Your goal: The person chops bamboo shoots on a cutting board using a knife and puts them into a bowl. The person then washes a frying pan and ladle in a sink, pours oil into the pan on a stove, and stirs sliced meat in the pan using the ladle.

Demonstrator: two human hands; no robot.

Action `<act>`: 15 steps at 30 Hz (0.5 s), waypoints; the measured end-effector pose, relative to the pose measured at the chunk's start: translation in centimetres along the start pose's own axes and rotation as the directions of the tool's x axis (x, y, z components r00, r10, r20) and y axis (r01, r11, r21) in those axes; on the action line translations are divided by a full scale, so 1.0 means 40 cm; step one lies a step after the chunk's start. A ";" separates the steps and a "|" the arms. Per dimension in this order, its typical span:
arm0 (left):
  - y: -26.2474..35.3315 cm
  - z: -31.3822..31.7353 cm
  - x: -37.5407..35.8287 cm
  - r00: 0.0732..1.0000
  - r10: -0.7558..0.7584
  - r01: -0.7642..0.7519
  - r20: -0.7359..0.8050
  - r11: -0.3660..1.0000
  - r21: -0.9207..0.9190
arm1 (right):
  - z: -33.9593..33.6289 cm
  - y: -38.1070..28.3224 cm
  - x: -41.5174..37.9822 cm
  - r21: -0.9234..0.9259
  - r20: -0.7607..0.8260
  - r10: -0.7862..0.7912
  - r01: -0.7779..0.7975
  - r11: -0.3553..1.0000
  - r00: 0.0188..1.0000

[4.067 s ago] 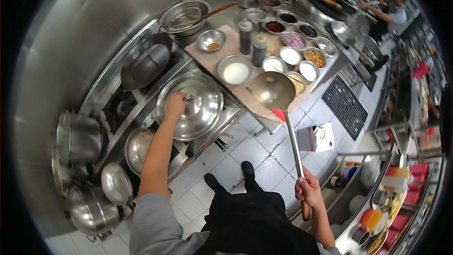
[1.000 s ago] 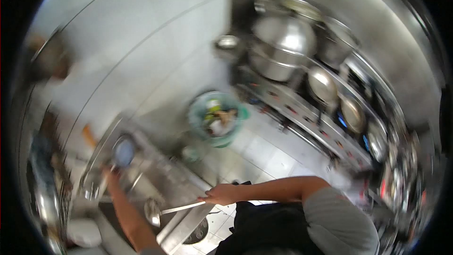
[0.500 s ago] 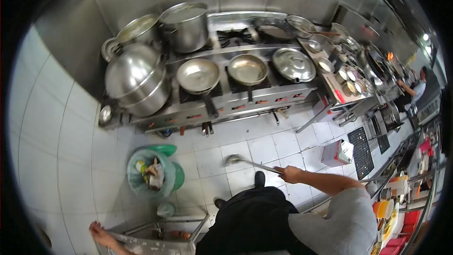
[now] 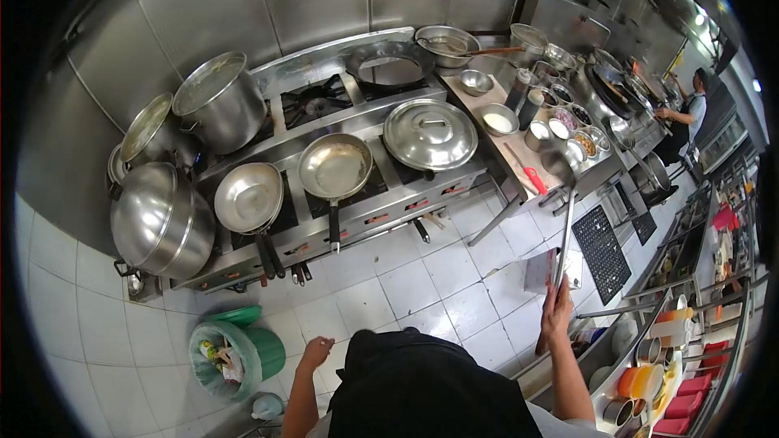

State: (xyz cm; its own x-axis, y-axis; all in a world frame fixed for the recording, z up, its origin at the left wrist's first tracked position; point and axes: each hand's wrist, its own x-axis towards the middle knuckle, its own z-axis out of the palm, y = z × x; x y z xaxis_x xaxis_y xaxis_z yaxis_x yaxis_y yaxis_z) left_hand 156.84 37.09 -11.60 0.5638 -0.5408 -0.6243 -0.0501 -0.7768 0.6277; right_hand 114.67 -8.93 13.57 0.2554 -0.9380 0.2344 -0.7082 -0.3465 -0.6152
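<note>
One Ladle (image 4: 568,223) in the Right Hand (image 4: 557,310)

Left of the left hand (image 4: 318,350) stands a waste bin (image 4: 263,353). That hand's fingers curl; whether their tips meet, I cannot tell. Ahead of it, a frying pan (image 4: 335,165) and a lidded pan (image 4: 430,139) sit on the stove (image 4: 381,204). The right hand wraps the ladle's handle, the bowl out beyond the grip.

Long-handled metal ladle (image 4: 568,215), in the right hand (image 4: 557,310), scoop end near worktop (image 4: 480,103)
</note>
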 end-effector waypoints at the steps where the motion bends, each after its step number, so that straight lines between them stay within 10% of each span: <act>1: -0.045 0.020 0.012 0.999 -0.032 0.032 0.033 0.999 -0.008 | 0.016 0.048 0.072 0.070 -0.001 -0.027 0.027 0.997 1.000; 6: -0.225 0.120 0.048 0.844 -0.501 0.531 0.193 0.830 -0.168 | 0.056 -0.078 0.381 0.476 0.275 0.161 -0.280 0.834 0.948; 11: -0.089 0.070 0.040 0.750 -0.617 0.661 0.238 0.713 -0.233 | 0.239 -0.359 0.760 0.591 0.497 0.093 -0.415 0.692 0.863; 15: 0.013 0.056 0.149 0.881 -0.417 0.462 0.224 0.858 -0.224 | 0.500 -0.494 1.077 0.531 0.589 0.027 -0.413 0.740 0.807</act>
State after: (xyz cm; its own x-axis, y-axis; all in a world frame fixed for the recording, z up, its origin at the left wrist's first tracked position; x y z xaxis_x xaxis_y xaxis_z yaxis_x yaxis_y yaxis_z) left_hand 158.33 32.75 -16.02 0.3333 -0.2250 -0.9156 0.4028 -0.8440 0.3541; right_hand 152.82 -42.67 20.75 0.5749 -0.7720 -0.2711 -0.2795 0.1261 -0.9518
